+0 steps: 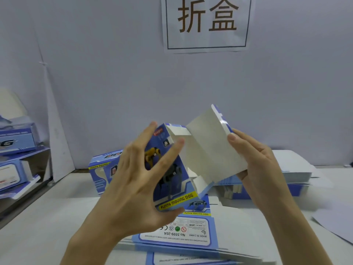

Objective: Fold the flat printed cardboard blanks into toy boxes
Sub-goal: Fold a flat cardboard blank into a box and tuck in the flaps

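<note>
Blue box (172, 169) with yellow banner, white inside, brown characters on white sign (207, 23)

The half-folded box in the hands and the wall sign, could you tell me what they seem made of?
Half-folded box: thin cardboard, likely; glossy printed outside showing glare, matte grey-white inside. Wall sign: probably plain matte paper, lying slightly wavy.

Sign (207, 23) top cut off
</note>
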The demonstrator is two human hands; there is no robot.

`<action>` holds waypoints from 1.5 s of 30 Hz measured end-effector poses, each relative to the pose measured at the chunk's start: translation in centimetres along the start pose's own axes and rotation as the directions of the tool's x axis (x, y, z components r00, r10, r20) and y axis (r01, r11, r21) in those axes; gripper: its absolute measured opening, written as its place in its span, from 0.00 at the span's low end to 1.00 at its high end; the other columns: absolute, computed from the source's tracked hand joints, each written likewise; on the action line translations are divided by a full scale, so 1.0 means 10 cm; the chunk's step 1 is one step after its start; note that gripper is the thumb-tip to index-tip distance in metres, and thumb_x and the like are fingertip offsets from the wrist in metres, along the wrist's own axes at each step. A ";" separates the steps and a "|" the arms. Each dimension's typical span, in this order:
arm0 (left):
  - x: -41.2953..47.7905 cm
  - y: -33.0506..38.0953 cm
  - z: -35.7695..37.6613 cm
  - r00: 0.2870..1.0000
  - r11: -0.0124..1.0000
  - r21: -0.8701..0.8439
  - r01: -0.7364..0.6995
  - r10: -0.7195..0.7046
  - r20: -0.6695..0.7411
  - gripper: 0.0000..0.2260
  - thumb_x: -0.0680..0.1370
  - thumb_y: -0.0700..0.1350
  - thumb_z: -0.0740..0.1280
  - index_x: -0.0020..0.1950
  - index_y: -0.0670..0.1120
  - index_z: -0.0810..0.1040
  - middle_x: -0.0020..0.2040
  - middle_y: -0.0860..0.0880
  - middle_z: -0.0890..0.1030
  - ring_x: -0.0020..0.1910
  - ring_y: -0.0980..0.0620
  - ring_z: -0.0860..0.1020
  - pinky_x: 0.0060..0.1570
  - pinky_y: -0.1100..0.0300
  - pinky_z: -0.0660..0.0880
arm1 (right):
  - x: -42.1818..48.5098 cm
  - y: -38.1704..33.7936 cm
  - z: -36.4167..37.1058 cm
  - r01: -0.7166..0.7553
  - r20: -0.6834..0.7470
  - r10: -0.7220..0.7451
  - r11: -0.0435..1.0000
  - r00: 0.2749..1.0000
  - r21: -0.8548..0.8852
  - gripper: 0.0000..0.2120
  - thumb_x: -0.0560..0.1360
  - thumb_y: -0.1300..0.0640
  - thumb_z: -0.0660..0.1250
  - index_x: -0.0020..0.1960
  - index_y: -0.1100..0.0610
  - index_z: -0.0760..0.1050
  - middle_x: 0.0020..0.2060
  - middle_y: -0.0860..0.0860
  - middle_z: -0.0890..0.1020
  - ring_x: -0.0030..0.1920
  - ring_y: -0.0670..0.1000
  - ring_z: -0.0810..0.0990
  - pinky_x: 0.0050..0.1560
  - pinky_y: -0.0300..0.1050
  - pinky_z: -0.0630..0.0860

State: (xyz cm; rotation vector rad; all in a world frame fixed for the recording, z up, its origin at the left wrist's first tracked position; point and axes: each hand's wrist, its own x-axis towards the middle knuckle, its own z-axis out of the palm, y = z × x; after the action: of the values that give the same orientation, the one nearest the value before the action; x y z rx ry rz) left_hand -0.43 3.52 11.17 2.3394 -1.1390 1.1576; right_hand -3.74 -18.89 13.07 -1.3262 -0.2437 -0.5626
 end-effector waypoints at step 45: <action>0.04 0.02 0.02 0.962 0.975 -0.159 0.157 -0.187 -0.198 0.44 0.65 0.64 0.68 0.76 0.56 0.53 0.77 0.42 0.49 0.76 0.43 0.58 0.58 0.38 0.74 | -0.19 0.42 0.51 0.637 0.242 -0.590 0.711 0.771 -0.297 0.08 0.74 0.53 0.69 0.52 0.54 0.80 0.59 0.52 0.81 0.63 0.53 0.78 0.57 0.47 0.77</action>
State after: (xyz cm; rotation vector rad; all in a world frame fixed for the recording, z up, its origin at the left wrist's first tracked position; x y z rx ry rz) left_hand -0.30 3.04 11.35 2.1024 -0.8939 1.1880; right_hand -2.41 -13.00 9.83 -1.6467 -0.7427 -1.1355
